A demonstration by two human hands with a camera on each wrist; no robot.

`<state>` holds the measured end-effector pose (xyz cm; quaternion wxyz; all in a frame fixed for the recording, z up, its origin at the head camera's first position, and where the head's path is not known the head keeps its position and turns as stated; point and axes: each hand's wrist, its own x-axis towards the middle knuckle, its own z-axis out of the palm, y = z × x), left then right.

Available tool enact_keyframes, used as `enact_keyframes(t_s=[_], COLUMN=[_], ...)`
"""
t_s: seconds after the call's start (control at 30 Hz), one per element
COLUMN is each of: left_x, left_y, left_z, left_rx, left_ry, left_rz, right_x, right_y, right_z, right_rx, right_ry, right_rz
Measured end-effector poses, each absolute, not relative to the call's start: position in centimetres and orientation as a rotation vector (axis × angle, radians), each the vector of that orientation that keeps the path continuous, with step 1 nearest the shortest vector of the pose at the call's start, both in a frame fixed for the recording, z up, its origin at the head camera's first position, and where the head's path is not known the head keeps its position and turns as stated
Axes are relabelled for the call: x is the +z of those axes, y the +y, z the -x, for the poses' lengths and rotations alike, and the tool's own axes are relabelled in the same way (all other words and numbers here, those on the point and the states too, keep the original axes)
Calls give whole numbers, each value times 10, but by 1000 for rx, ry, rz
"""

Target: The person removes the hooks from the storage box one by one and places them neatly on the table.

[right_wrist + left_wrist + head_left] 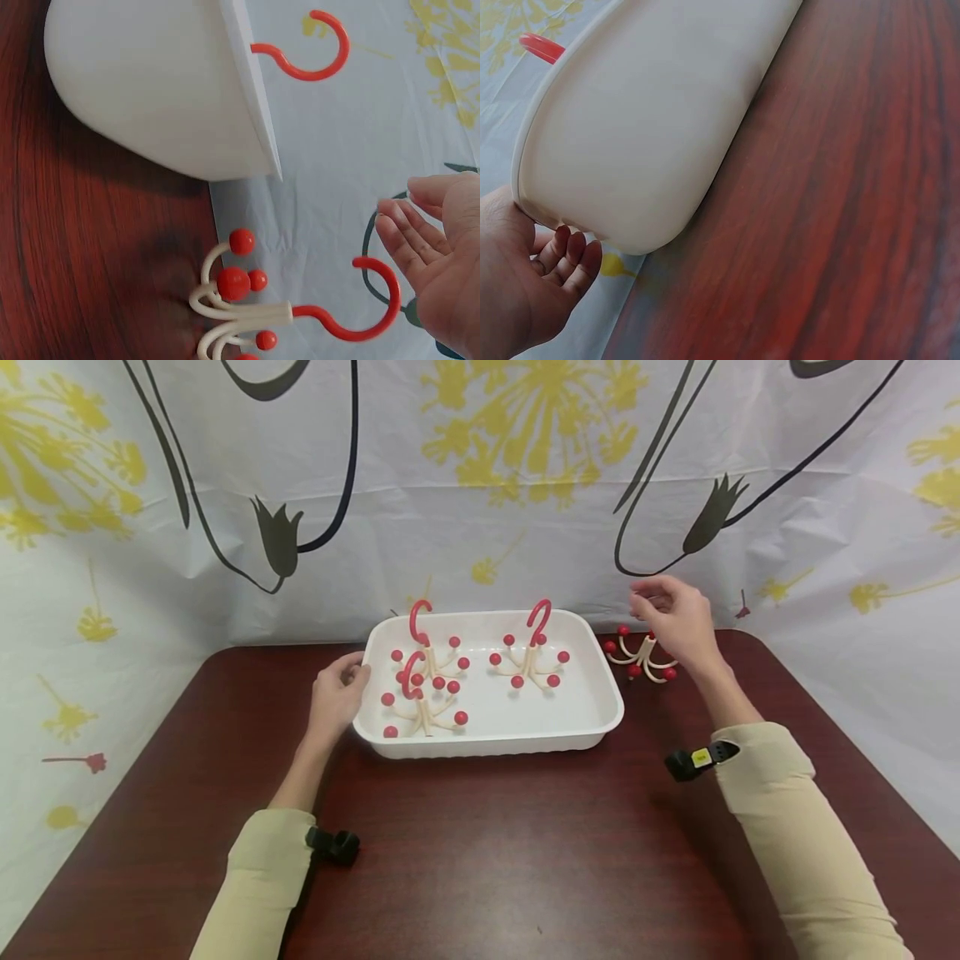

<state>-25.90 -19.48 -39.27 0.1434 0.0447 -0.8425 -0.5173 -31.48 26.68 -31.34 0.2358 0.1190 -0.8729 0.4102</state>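
A white tray point(495, 747) stands near the table's far edge. Its left rim is gripped by my left hand point(336, 697), whose fingers point(570, 259) curl under the lip while the thumb is partly hidden. Inside the tray, two multi-arm hook hangers point(423, 714) with cream arms, red ball tips and red hooks overlap on the left. A third hanger point(529, 662) stands upright towards the right. Outside the tray, another hanger point(255, 316) stands on the table, its red hook close to my right hand point(442, 247). That hand's fingers are loosely bent, holding nothing, apart from the hook.
A dark red wooden table point(525, 843) lies under everything. Right behind its far edge hangs a white cloth point(510, 543) printed with yellow flowers and dark stems. Black straps with small devices point(333, 846) sit on both sleeves.
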Motion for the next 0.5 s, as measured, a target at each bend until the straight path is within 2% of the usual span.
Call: enact_keyframes(t_s=[0.5], left_x=[-394], left_y=[-195], left_z=[260], left_rx=[-1489], left_ry=[-2427], left_rz=[-130], right_x=[-320], right_y=[232], right_z=[323], right_rx=[1150], right_ry=[-2504], right_rz=[-376])
